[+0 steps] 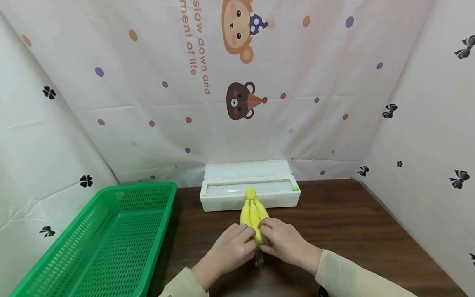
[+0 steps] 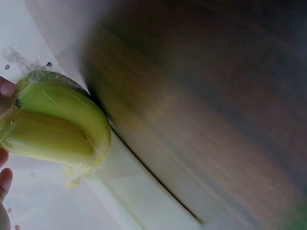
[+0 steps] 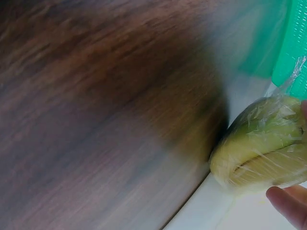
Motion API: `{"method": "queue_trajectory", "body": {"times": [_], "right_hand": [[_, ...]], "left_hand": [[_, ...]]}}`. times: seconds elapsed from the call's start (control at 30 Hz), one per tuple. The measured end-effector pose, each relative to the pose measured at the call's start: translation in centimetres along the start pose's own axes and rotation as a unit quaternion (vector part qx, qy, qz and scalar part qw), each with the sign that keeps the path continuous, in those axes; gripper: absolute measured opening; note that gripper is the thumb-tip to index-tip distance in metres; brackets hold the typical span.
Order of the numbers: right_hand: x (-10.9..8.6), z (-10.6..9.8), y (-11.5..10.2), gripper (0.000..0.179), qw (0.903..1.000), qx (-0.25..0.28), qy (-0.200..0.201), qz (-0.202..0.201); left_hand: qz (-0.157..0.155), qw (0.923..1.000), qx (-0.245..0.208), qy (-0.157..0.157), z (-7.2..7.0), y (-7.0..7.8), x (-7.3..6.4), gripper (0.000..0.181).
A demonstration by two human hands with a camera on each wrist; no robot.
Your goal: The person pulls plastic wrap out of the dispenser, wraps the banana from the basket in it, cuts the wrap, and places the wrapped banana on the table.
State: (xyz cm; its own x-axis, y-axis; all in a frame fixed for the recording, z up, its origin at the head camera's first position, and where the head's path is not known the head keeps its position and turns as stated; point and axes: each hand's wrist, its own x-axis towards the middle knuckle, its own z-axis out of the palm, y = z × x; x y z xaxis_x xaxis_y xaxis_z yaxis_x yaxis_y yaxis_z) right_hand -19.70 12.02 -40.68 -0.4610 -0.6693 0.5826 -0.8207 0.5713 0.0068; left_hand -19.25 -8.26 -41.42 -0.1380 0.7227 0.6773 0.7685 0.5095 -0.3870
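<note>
A bunch of yellow bananas [image 1: 250,211] is held upright, stem end up, in front of a long white box [image 1: 248,202]. Clear plastic film covers the bananas [image 2: 60,120], with crinkled film [image 2: 21,60] sticking out in the left wrist view. My left hand [image 1: 233,246] grips the lower left side of the bunch with curled fingers. From the right, my right hand [image 1: 285,241] pinches the lower end, its fingers close to the left ones. A twist of clear film [image 1: 259,259] hangs below both hands. In the right wrist view, a fingertip [image 3: 276,194] lies against the wrapped bananas [image 3: 261,148].
The white box's lid [image 1: 248,168] stands raised against the patterned cloth backdrop [image 1: 208,136], and a small green piece [image 1: 295,189] sits at its right end. A green plastic basket [image 1: 170,206] stands on the left of the dark wooden table [image 1: 345,218].
</note>
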Motion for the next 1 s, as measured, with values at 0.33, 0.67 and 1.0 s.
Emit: {"method": "queue_trajectory", "body": {"times": [0.33,0.67,1.0], "right_hand": [[-0.2,-0.2,0.4,0.039,0.9993,0.017,0.017,-0.029],[-0.2,-0.7,1.2,0.034,0.9984,0.034,0.011,-0.043],[0.0,-1.2,1.2,0.032,0.9939,0.102,-0.031,0.028]], "left_hand": [[0.011,0.9999,0.011,-0.005,0.0,0.0,0.1,0.008],[0.021,0.9994,0.015,-0.024,-0.1,-0.1,0.5,0.007],[0.011,0.9938,0.099,-0.049,0.5,0.5,0.1,0.014]]}}
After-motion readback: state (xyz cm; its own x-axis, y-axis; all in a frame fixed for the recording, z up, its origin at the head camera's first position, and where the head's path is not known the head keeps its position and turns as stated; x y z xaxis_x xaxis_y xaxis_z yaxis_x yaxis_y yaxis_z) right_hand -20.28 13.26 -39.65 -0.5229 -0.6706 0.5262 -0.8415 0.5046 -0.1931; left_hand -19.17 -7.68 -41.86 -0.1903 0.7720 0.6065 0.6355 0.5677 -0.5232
